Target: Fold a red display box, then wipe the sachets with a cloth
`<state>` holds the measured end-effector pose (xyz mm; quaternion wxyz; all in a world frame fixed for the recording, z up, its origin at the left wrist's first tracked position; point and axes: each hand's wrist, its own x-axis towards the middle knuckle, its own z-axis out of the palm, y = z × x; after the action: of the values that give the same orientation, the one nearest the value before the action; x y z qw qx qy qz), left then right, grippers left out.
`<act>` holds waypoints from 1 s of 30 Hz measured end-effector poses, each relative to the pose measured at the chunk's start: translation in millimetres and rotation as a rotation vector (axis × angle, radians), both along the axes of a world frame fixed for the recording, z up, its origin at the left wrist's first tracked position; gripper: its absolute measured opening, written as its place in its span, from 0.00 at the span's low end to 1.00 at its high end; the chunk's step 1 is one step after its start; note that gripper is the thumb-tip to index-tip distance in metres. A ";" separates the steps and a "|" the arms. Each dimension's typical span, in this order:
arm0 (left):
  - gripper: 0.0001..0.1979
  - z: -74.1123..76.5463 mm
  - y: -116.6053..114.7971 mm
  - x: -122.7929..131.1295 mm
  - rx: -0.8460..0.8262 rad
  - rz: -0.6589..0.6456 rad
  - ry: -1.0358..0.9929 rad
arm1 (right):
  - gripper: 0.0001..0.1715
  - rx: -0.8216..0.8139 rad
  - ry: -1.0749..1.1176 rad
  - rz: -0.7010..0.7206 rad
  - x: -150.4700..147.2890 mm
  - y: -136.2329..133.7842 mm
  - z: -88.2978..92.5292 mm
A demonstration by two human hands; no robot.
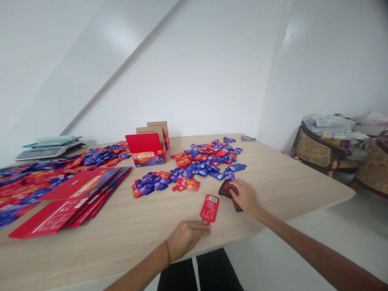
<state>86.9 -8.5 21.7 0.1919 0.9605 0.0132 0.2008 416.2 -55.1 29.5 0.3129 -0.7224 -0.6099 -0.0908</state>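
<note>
A: What's closest?
B: The forearms, the left one (142, 266) and the right one (303, 238), reaching over the table (297, 182).

A: And the hands?
B: The left hand (186, 238) lies low, fingers stretched together, tips touching the narrow end of a red pouch (210, 206), probably to steady it. Its thumb is hidden, so I can't tell whether it pinches. The right hand (245, 197) grips a dark piece (224, 188) from above between thumb and fingers, likely for a quick hold; blur hides what that is.

A: Why is the pouch there?
B: It lies flat, barcode up, between the hands, seemingly so both can reach it. The loose pouches (209, 157) are heaped beyond, near the open red box (148, 159).

A: Any room?
B: The table's near edge runs just below the left hand, so little slack there. Flat cartons (72, 198) crowd the left. Bare wood stretches right of the dark piece to the rounded corner, the freest side.
</note>
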 end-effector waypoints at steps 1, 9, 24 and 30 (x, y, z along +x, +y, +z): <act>0.18 0.2 0.3 -0.2 0.021 0.005 0.008 | 0.11 -0.023 -0.038 0.013 4.1 -6.6 -3.2; 0.16 6.8 -3.8 -3.9 0.219 0.036 -0.030 | 0.13 -0.076 -0.071 0.047 22.5 -29.4 -31.0; 0.22 34.6 -11.4 49.4 0.120 0.802 0.335 | 0.12 -0.047 -0.023 0.046 18.4 -31.8 -26.9; 0.18 36.4 -4.5 54.7 -0.050 0.822 0.398 | 0.12 -0.041 -0.026 0.050 18.8 -31.5 -26.3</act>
<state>141.6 -13.0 58.1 0.1134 0.8905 0.4347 0.0714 434.9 -86.5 3.2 0.2923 -0.7120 -0.6334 -0.0796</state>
